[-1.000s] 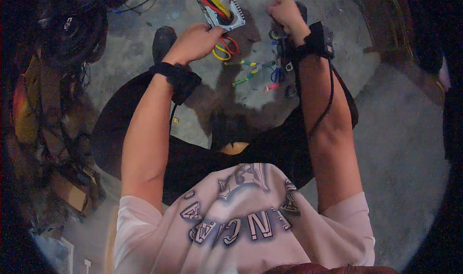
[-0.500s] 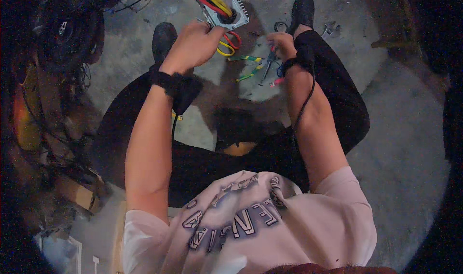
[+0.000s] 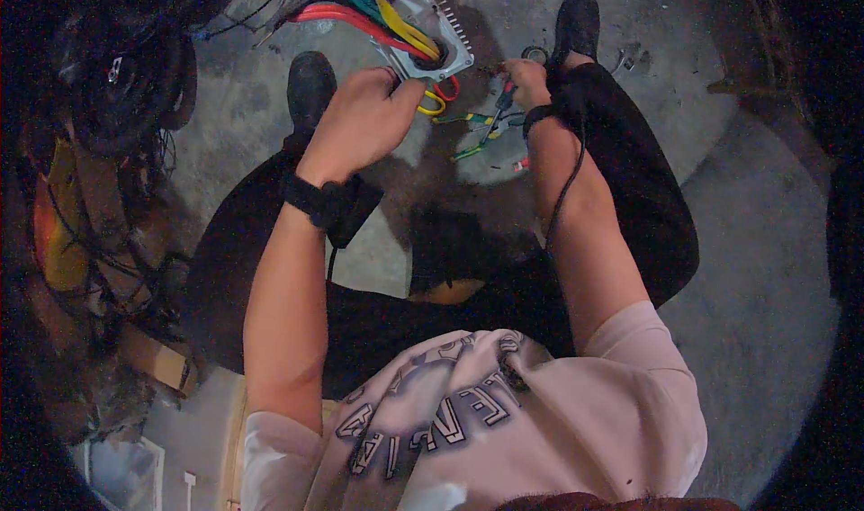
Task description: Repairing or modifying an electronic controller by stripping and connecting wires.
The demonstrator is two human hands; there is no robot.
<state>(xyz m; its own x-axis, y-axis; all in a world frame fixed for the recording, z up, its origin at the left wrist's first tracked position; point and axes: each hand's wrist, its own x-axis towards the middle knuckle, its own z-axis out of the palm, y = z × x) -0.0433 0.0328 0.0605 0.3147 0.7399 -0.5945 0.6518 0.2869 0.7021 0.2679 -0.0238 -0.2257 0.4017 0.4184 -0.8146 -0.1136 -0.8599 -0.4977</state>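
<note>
A finned silver metal housing [image 3: 454, 57] sits at the top centre, with thick red, green, blue and yellow cables [image 3: 378, 25] coming from its opening. My left hand [image 3: 364, 115] is closed on the housing's near edge, its fingertips partly hidden. Just right of it, my right hand [image 3: 526, 84] grips a screwdriver-like tool with a red and black handle [image 3: 505, 95]. Below them, green-and-yellow-handled pliers [image 3: 468, 151] lie on the floor, near red and yellow wire loops [image 3: 434, 102].
The concrete floor [image 3: 747, 232] lies beneath my outstretched legs and black shoes [image 3: 576, 25]. Dark coiled cables [image 3: 126, 106] and cardboard [image 3: 153, 354] crowd the left side. Small metal pieces [image 3: 625, 59] lie beside my right foot, and a dark brown object [image 3: 738, 88] stands at the upper right.
My right hand has come down from the upper right and taken hold of the red-handled tool. My left hand and the housing have shifted slightly toward me and to the right.
</note>
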